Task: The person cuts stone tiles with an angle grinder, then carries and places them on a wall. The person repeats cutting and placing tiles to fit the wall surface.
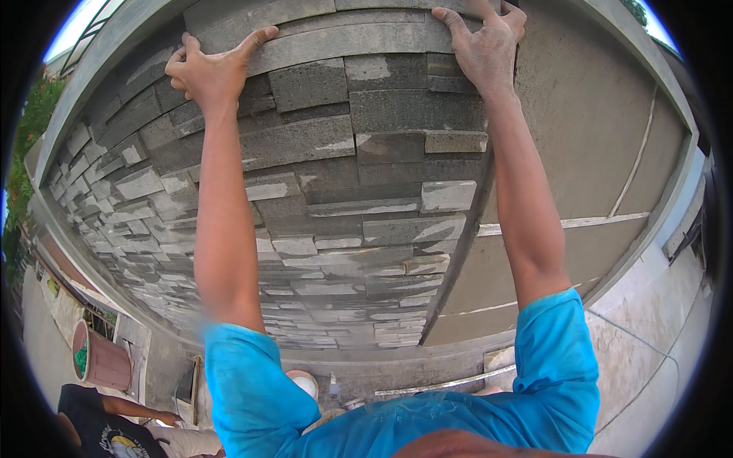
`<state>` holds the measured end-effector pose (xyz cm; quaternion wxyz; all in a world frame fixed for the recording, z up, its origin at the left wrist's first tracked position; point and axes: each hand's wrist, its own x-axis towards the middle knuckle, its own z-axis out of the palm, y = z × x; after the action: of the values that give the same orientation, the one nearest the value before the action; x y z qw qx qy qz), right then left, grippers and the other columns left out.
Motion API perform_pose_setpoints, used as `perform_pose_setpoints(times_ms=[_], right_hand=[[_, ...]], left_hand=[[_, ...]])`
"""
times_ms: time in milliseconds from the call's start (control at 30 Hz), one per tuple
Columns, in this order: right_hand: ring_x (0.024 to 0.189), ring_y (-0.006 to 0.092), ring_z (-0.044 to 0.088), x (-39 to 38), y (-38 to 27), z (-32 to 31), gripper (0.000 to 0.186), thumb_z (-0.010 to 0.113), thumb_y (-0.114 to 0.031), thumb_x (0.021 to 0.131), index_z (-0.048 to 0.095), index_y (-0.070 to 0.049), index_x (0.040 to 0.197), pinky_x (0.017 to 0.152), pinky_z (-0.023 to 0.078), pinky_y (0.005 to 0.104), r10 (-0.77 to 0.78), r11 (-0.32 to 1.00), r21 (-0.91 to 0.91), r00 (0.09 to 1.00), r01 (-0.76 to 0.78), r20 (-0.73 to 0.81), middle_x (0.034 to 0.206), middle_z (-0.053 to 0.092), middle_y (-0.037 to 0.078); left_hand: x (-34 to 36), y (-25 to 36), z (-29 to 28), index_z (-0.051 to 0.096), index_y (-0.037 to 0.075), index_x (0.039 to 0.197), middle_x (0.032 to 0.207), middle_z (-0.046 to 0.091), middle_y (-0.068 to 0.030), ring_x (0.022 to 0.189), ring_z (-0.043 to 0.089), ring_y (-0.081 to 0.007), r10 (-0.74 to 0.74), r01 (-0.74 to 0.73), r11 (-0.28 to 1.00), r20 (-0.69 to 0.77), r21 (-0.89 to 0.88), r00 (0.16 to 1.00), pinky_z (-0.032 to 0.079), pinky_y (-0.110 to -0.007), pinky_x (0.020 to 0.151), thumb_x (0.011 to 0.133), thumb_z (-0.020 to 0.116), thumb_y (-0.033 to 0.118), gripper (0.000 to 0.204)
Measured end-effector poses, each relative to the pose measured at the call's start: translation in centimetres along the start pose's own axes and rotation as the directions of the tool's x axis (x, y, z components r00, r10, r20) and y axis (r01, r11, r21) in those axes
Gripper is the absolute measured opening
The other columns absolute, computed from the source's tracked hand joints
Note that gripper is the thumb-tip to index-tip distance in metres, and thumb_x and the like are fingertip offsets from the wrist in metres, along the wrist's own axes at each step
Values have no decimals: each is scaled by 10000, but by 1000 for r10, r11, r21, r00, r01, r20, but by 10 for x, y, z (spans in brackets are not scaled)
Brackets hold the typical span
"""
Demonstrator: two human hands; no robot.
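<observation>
Both my arms reach up to the top of a wall faced with grey stacked stone cladding point(305, 145). A long stone cladding panel point(351, 40) lies across the top of the stonework between my hands. My left hand point(214, 75) grips its left end, thumb on the front face and fingers curled at the side. At the right end, my right hand point(489, 53) holds on the same way, with its thumb on the face and fingers bent round the edge. The panel's upper part runs toward the picture's rim.
Bare grey plaster point(580, 145) with pale strips adjoins the stone on the right. A raised frame point(676, 107) borders the wall. Below stand a reddish bucket point(107, 357) and a white round container point(304, 382); a cable point(634, 336) crosses the floor. Another person point(114, 420) is at lower left.
</observation>
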<state>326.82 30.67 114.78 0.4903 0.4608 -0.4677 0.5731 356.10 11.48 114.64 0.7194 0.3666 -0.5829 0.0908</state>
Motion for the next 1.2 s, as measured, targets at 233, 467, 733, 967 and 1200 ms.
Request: perform_pose_setpoints(times_ms=[233,467,733,967,1200], right_hand=[[1239,493,464,-2,-2,4,618,807,-256,842,597,-159,1415,1081,401,528,-24,997,-77,999,20,-44,1311,473,342],[1232,487,466,-2,-9,4,596,790,-240,859,597,-168,1418,1081,401,521,-8,998,-67,999,6,-32,1327,473,326],[1266,494,430,-5,-7,3,590,783,-211,865,592,-159,1422,1097,372,548,22,998,-50,999,-24,-29,1346,441,351],[1363,465,317,-9,0,11,612,706,-533,909,539,-355,1470,1070,348,634,32,984,-178,999,-26,35,1384,379,309],[1281,484,366,-12,0,12,566,750,-436,912,579,-311,1437,1024,370,637,22,993,-114,1000,-20,15,1356,382,348]], left_hand=[[-1,2,-5,315,-123,1518,1430,263,-301,1409,233,-460,-8,9,999,31,-45,999,420,-584,1072,510,872,781,1465],[-13,29,-2,514,-7,1447,1413,448,-220,1300,460,-389,-44,41,999,-217,-14,975,399,-469,1096,606,935,411,1029],[-9,20,-12,309,-97,1530,1439,254,-272,1385,248,-440,-38,42,998,57,-57,998,411,-593,1068,524,872,771,1444],[-8,25,-14,294,-64,1546,1431,257,-210,1363,268,-374,-123,124,992,73,-12,990,369,-602,1088,533,869,772,1434],[-11,35,-23,299,-23,1560,1469,266,-209,1414,260,-383,-177,174,984,98,40,979,363,-586,1125,548,889,727,1392]])
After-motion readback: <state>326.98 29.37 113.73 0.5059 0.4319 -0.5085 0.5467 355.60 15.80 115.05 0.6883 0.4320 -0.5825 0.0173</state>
